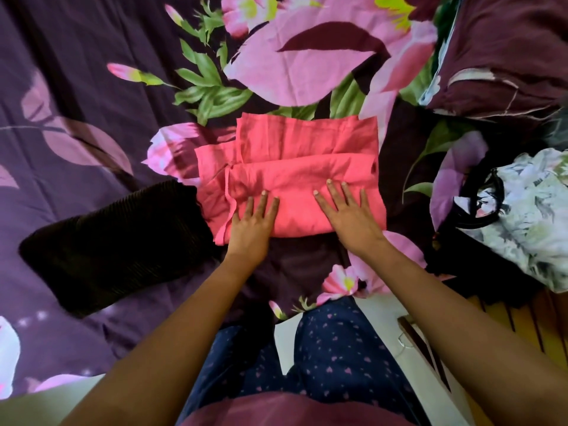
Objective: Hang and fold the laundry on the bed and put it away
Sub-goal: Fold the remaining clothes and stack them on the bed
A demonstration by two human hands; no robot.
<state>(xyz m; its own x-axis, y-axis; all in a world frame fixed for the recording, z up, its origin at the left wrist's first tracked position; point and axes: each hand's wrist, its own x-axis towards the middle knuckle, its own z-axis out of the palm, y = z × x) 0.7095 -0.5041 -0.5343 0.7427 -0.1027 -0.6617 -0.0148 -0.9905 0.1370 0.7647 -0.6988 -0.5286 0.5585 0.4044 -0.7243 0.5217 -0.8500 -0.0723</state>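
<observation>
Garments on the bed: three that can be told apart.
- Pink garment (307, 155): one, folded.
- Dark ribbed garment (116, 241): one, folded.
- White leaf-print garment (528, 222): one, crumpled.

A dark mass under the white leaf-print garment is too dim to count.

Black strap (488, 192): one loop; what it belongs to cannot be told.

Pillow (507, 50): one, maroon.

Bedsheet (76, 72): one, purple with pink flowers.

Hands: two, one left hand (250, 229) and one right hand (347, 216).

Legs: two, in one pair of navy trousers (338, 348) printed with small pink hearts.
</observation>
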